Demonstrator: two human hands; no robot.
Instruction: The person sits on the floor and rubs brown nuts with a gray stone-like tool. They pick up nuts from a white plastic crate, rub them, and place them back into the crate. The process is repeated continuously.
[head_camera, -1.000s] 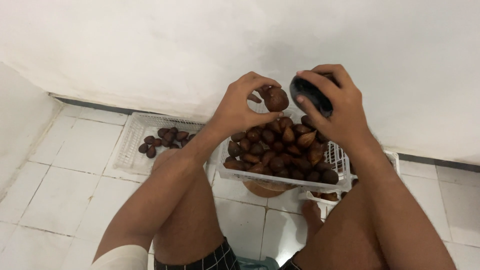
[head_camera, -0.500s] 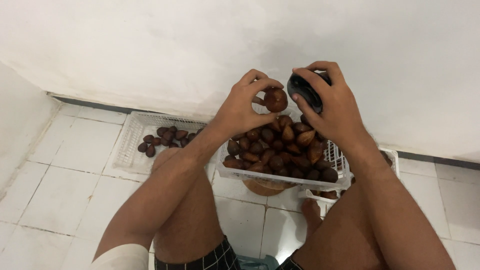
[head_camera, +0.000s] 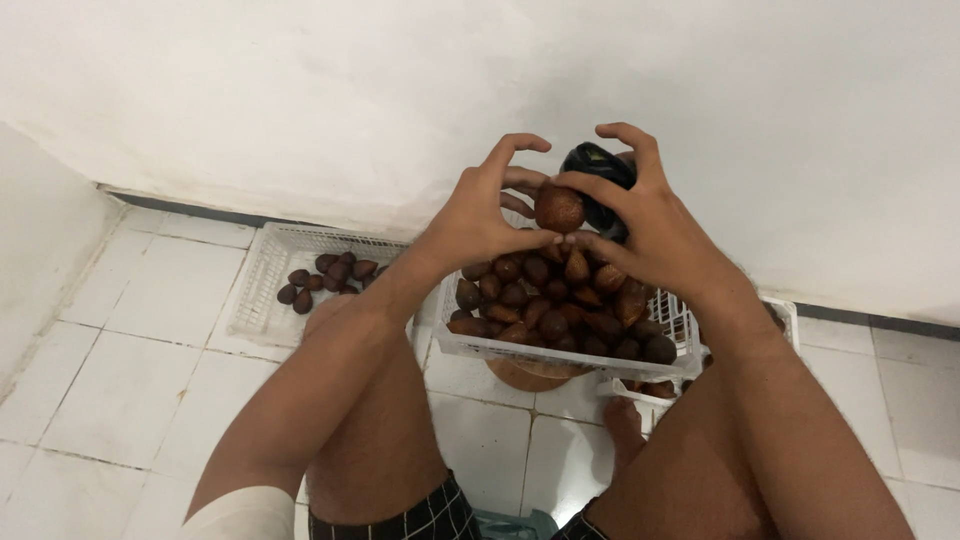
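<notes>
Seated figure, knees apart, seen from above. Nearest the viewer, the bare thighs frame a white tiled floor (head_camera: 130, 390) and a foot beside a round brown stand that props up the middle basket. On it rests a white slotted plastic basket (head_camera: 560, 352), heaped with brown, scaly, teardrop-shaped fruits (head_camera: 560, 295); raised this way, the heap sits within easy reach of both arms. Above the heap, the left hand (head_camera: 480, 215) pinches a single round brown scaly fruit (head_camera: 559, 208) between thumb and fingertips, the remaining fingers spread clear, so that its surface stays exposed. The right hand (head_camera: 650, 225) is closed around a dark, rounded handheld object (head_camera: 598, 170), its kind unclear, while its fingertips also steady the fruit from the other side. To the left, a second white slotted basket (head_camera: 270, 290) lies flat on the tiles with only a few fruits in one corner, apart from the main heap. A third white basket (head_camera: 785, 315) shows partly behind the right forearm. Beyond, a plain white wall (head_camera: 300, 90) closes the scene.
</notes>
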